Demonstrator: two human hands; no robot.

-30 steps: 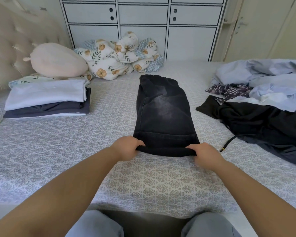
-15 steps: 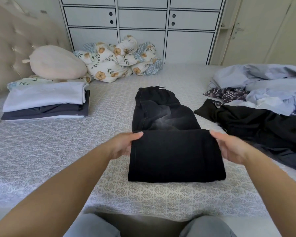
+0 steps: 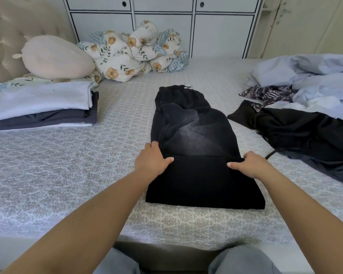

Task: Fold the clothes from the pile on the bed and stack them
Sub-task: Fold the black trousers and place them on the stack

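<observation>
At nine o'clock we see a neat stack of folded white and dark grey garments [image 3: 44, 107] on the bed with its grey patterned sheet [image 3: 67, 175], below a pale pink plush pillow [image 3: 55, 57]. At the centre lie the black faded denim trousers [image 3: 194, 139], their near end folded over. Our left hand [image 3: 152, 160] pinches the left end of that fold's edge, thumb lying on top; our right hand [image 3: 249, 165] pinches the right end likewise. At three o'clock sits the unfolded pile of pale blue and black clothes [image 3: 305, 99].
</observation>
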